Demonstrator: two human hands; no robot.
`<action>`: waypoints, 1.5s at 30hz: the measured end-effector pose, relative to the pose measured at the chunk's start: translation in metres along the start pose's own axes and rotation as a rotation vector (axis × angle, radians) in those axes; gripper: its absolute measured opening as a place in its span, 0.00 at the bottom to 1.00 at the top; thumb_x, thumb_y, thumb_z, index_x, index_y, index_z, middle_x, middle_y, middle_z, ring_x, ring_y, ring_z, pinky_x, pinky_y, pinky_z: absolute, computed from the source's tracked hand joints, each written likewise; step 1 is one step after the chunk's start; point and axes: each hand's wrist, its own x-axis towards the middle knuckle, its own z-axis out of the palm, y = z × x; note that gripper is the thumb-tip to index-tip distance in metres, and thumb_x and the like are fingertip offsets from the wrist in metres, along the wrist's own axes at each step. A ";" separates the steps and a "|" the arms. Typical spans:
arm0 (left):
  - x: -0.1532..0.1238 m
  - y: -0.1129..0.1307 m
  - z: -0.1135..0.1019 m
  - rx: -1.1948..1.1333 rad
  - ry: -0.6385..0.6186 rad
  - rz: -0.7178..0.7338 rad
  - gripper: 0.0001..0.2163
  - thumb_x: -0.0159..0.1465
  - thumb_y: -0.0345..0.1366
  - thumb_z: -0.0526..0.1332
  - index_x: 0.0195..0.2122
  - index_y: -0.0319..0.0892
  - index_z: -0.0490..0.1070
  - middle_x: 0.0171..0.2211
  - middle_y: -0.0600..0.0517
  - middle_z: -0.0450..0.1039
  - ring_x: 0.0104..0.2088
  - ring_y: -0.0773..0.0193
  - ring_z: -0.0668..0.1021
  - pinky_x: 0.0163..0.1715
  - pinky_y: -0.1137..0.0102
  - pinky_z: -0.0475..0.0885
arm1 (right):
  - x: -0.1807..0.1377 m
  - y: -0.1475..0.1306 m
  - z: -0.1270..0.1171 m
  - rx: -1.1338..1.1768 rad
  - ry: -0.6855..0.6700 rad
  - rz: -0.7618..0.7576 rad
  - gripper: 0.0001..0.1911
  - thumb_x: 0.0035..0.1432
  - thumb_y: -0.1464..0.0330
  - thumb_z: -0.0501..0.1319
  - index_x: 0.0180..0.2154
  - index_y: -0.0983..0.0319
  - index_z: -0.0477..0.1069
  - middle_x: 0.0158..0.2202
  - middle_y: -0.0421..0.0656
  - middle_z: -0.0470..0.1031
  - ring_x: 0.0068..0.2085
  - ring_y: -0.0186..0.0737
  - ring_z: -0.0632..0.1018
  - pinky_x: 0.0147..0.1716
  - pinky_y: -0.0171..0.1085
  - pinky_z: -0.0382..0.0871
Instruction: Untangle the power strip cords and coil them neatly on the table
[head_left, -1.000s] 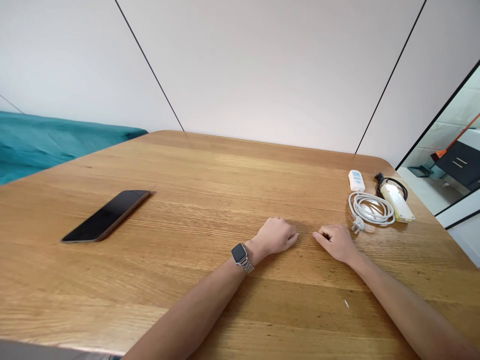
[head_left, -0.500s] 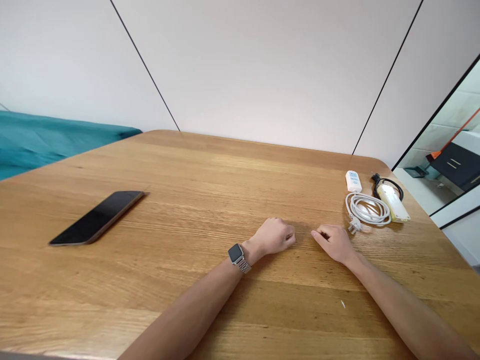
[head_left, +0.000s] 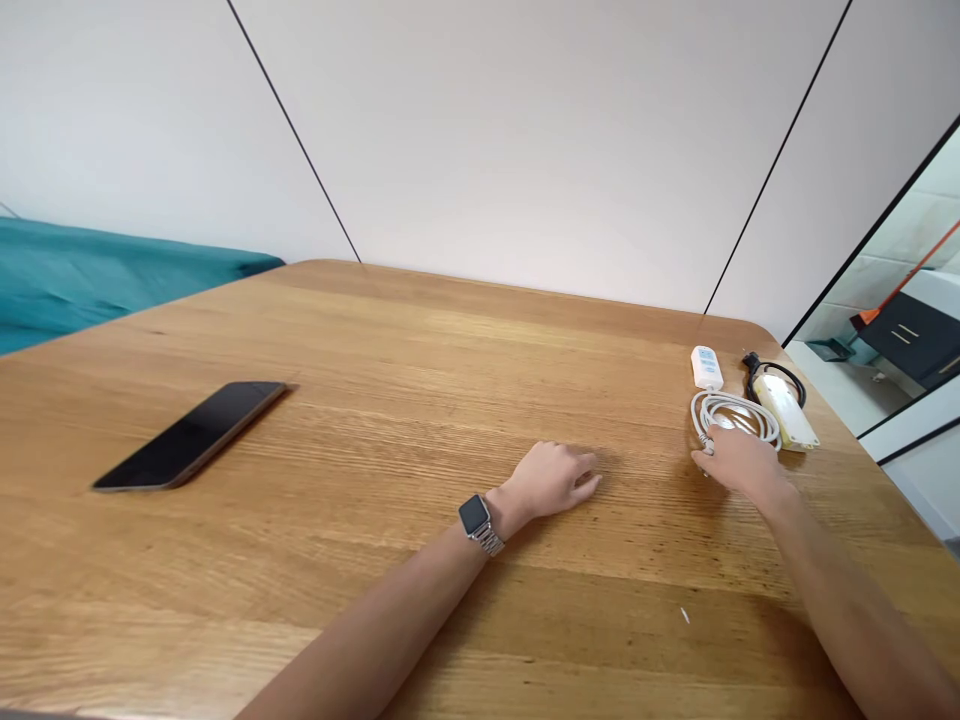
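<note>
My left hand (head_left: pixel 551 478), with a watch (head_left: pixel 475 515) on its wrist, rests on the wooden table (head_left: pixel 420 420). Its fingers are loosely bent, thumb a little apart, with nothing in them. Over at the right, my right hand (head_left: pixel 744 463) is at the near side of a coiled white power cord (head_left: pixel 721 402). Thumb and forefinger are around its plug (head_left: pixel 706 440), which is mostly hidden by the hand. The cord leads to a small white power strip (head_left: pixel 706 368) lying behind the coil.
A pale yellowish-white block (head_left: pixel 786 410) with a black cable (head_left: pixel 791 375) lies just right of the coil. Far left on the table is a dark phone or tablet (head_left: pixel 191 435). A white wall (head_left: pixel 525 140) stands behind the table; teal fabric (head_left: pixel 112 270) is at left.
My right hand has moved right, from beside the left hand to the coiled cord and its plug. The left hand's fingers have loosened from a fist.
</note>
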 end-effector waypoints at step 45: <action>-0.009 0.015 0.010 -0.920 0.477 0.150 0.21 0.67 0.51 0.48 0.23 0.42 0.58 0.21 0.55 0.61 0.22 0.70 0.62 0.25 0.72 0.58 | 0.125 0.072 0.020 0.576 0.157 0.419 0.07 0.50 0.67 0.61 0.25 0.65 0.72 0.36 0.63 0.76 0.51 0.67 0.74 0.47 0.59 0.67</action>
